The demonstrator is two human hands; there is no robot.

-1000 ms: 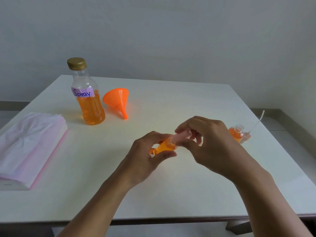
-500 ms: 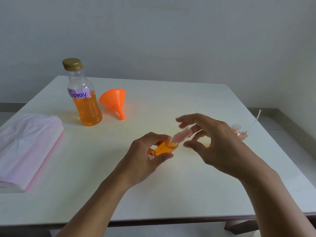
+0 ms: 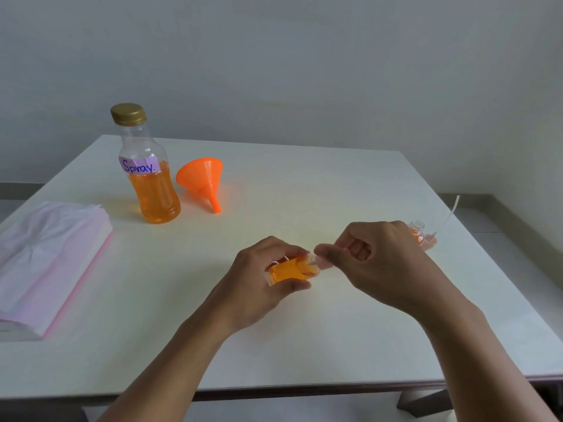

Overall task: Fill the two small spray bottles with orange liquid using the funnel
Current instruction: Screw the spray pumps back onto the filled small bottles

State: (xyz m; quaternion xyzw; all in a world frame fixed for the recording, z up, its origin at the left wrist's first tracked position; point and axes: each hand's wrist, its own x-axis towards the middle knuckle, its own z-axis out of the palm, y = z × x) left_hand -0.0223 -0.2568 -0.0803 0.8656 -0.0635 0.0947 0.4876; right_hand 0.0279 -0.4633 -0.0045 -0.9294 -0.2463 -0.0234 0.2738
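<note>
Taking the tall clear plastic bottle of orange liquid with a gold cap (image 3: 149,175) as the landmark: an orange plastic funnel (image 3: 203,181) lies on its side just right of it, leaving only a narrow gap between them. A pink-and-white pack of tissues (image 3: 45,263) blocks the near-left side. Far right of the bottle, at the edge of the white table (image 3: 304,184), stands an uncapped small clear bottle (image 3: 419,233) with a thin white tube (image 3: 451,214) beside it. Between — two hands, left hand (image 3: 259,287) and right hand (image 3: 377,263), fill the middle; the strip behind them lies open.
</note>
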